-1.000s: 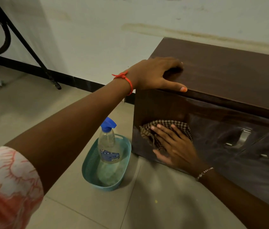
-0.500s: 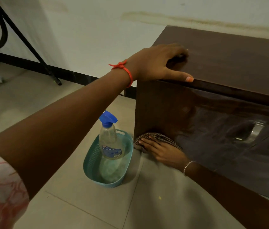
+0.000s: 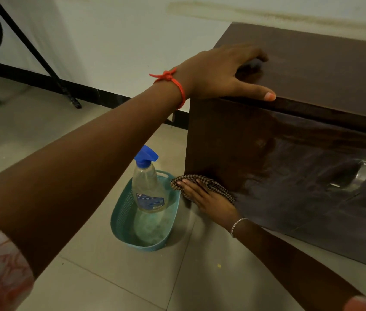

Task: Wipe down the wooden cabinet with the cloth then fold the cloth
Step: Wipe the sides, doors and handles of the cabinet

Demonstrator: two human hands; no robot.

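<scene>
1. The right hand (image 3: 209, 199) pressed the checked cloth (image 3: 219, 189) flat with its fingers straight and a little spread. It pinched nothing. The cloth lay against the lower left corner of the cabinet (image 3: 289, 158) front, just above the floor.
2. The left hand (image 3: 220, 72) rested on the cabinet's top at the near corner, with its fingers bent, their tips on the wood and the thumb stretched along the front edge. It held nothing (a brace, by the look of it).
3. The wipe would likely go best with even palm pressure, so that the bunched cloth spread out under the fingers. Overlapping strokes along the bottom edge would suit. At the corner the cloth's end poked past the cabinet's side and might slip free.
4. The spray bottle (image 3: 147, 187) stood in the teal basket (image 3: 119, 213) on the floor, just beside that corner and near the cloth. A wide sweep to the left could well knock it.
5. Most of the cloth was hidden under the hand, so neither its full size nor whether it was damp could be told.
6. The cabinet's right part was cut off by the frame. The metal handle (image 3: 357, 176) was blurred, and the sheen on the front made wiped and unwiped wood hard to tell apart. Folding was not yet begun.
</scene>
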